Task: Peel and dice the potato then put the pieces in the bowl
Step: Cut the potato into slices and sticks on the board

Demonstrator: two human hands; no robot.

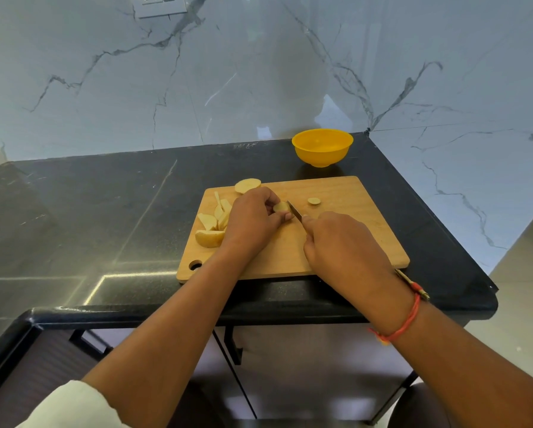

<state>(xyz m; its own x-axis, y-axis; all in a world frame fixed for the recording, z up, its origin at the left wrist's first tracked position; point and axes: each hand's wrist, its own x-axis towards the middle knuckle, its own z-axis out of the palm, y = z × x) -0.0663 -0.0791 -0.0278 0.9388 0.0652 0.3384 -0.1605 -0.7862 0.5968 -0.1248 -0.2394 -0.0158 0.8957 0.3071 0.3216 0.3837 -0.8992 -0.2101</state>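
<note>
On the cutting board (345, 239), your left hand (253, 222) pinches the potato piece (281, 207); your right hand (342, 245) grips the knife (294, 210). Risk: blade beside fingertips (287, 216) may slip.

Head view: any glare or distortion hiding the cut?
Head view: wide-angle bending curves the countertop edge; bright streaks of glare lie on its left part, away from the cutting board. The knife blade and the potato piece under the left hand read clearly; the right hand hides the handle.

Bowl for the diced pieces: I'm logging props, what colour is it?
Yellow-orange bowl, clearest in the head view.
</note>
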